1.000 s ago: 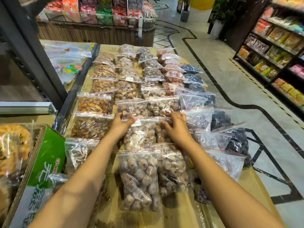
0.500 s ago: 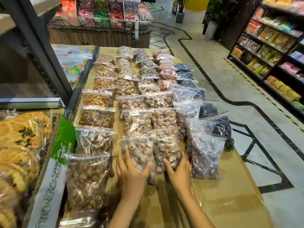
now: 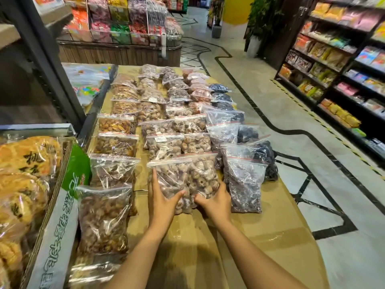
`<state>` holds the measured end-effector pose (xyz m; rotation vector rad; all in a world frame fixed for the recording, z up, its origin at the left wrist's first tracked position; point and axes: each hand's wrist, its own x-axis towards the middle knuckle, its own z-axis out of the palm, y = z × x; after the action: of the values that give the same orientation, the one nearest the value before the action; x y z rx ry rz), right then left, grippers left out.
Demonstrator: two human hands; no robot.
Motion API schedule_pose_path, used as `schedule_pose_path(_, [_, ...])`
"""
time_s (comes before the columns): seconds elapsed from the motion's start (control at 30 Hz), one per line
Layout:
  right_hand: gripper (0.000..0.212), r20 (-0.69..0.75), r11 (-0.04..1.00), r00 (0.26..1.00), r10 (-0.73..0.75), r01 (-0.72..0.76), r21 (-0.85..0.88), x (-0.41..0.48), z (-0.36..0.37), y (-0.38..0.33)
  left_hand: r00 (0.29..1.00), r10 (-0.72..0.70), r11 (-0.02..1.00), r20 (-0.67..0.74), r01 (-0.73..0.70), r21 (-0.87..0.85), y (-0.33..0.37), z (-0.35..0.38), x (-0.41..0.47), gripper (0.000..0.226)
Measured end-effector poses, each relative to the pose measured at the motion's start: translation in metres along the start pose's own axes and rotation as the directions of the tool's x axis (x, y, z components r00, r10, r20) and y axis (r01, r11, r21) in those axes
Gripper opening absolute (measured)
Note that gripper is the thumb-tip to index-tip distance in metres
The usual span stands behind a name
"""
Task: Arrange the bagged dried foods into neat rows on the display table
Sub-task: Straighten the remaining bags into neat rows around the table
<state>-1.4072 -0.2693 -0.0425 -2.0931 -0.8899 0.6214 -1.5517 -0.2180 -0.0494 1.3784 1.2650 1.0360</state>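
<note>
Several clear zip bags of dried foods lie in rows on the cardboard-covered display table [image 3: 260, 232]. Two bags of round brown dried fruit sit side by side at the near end of the middle rows. My left hand [image 3: 161, 200] grips the lower left edge of the left bag [image 3: 170, 178], fingers spread up its side, thumb across its bottom. My right hand [image 3: 214, 203] clasps the bottom of the right bag [image 3: 202, 176]. A bag of dark dried fruit [image 3: 243, 184] lies just right of my right hand. A bag of brown pieces [image 3: 102, 217] lies to the left.
A green and white carton [image 3: 56, 232] with bagged yellow pastries [image 3: 20, 184] stands at the left. A dark metal shelf post [image 3: 48, 59] rises behind it. Snack shelves [image 3: 333, 69] line the aisle on the right. A wooden display [image 3: 118, 53] stands beyond the table's far end.
Both hands came back from the middle of the table to the near end. They went from lying flat below the two nearest bags to gripping the bags' bottom edges.
</note>
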Motion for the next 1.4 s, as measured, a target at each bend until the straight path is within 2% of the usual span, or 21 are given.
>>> schedule_pose_path(0.1, [0.092, -0.068, 0.998, 0.997, 0.042, -0.039, 0.039, -0.005, 0.007, 0.014, 0.999, 0.001, 1.000, -0.054, -0.001, 0.012, -0.014, 0.000, 0.004, 0.106])
schedule_pose_path(0.3, [0.105, -0.036, 0.984, 0.997, 0.074, -0.079, -0.162, 0.003, 0.019, 0.007, 0.999, 0.014, 0.981, -0.040, -0.006, 0.193, -0.012, 0.001, 0.016, 0.105])
schedule_pose_path(0.47, [0.105, -0.043, 0.961, 0.996, 0.080, -0.089, -0.262, 0.004, 0.018, 0.001, 0.999, -0.027, 0.948, -0.040, 0.038, 0.316, -0.004, 0.002, 0.017, 0.106])
schedule_pose_path(0.67, [0.113, 0.053, 0.947, 0.994, 0.100, -0.079, -0.310, 0.004, 0.010, -0.004, 0.995, -0.092, 0.896, -0.040, 0.100, 0.432, 0.002, 0.000, 0.016, 0.109])
schedule_pose_path(0.73, [0.116, 0.139, 0.938, 0.982, 0.129, -0.075, -0.338, 0.002, 0.002, -0.007, 0.988, -0.137, 0.846, -0.066, 0.151, 0.511, 0.006, -0.001, 0.013, 0.107])
schedule_pose_path(0.8, [0.110, 0.203, 0.938, 0.974, 0.101, -0.025, -0.345, -0.001, -0.012, -0.008, 0.982, -0.135, 0.786, -0.133, 0.188, 0.589, 0.013, 0.001, 0.006, 0.102])
schedule_pose_path(0.87, [0.090, 0.215, 0.945, 0.975, -0.051, 0.117, -0.305, -0.004, -0.034, -0.007, 0.975, -0.098, 0.776, -0.201, 0.201, 0.598, 0.024, 0.009, -0.007, 0.093])
schedule_pose_path(0.93, [0.074, 0.162, 0.889, 0.951, -0.263, 0.304, -0.341, -0.002, -0.063, -0.005, 0.974, -0.042, 0.786, -0.221, 0.169, 0.595, 0.035, 0.026, -0.022, 0.083])
schedule_pose_path(1.0, [0.069, 0.106, 0.804, 0.911, -0.399, 0.403, -0.438, 0.004, -0.095, -0.004, 0.980, 0.004, 0.768, -0.198, 0.123, 0.628, 0.046, 0.050, -0.035, 0.078])
schedule_pose_path(1.03, [0.070, 0.102, 0.773, 0.904, -0.416, 0.411, -0.483, 0.008, -0.112, -0.002, 0.982, 0.024, 0.753, -0.188, 0.106, 0.649, 0.052, 0.065, -0.041, 0.077])
schedule_pose_path(1.2, [0.080, 0.189, 0.711, 0.920, -0.344, 0.387, -0.587, 0.031, -0.204, 0.060, 0.970, 0.138, 0.719, -0.200, 0.041, 0.694, 0.082, 0.155, -0.090, 0.066])
schedule_pose_path(1.4, [0.077, 0.203, 0.726, 0.962, -0.184, 0.272, -0.631, 0.063, -0.339, 0.158, 0.991, 0.071, 0.651, -0.111, 0.038, 0.759, 0.097, 0.283, -0.150, 0.074])
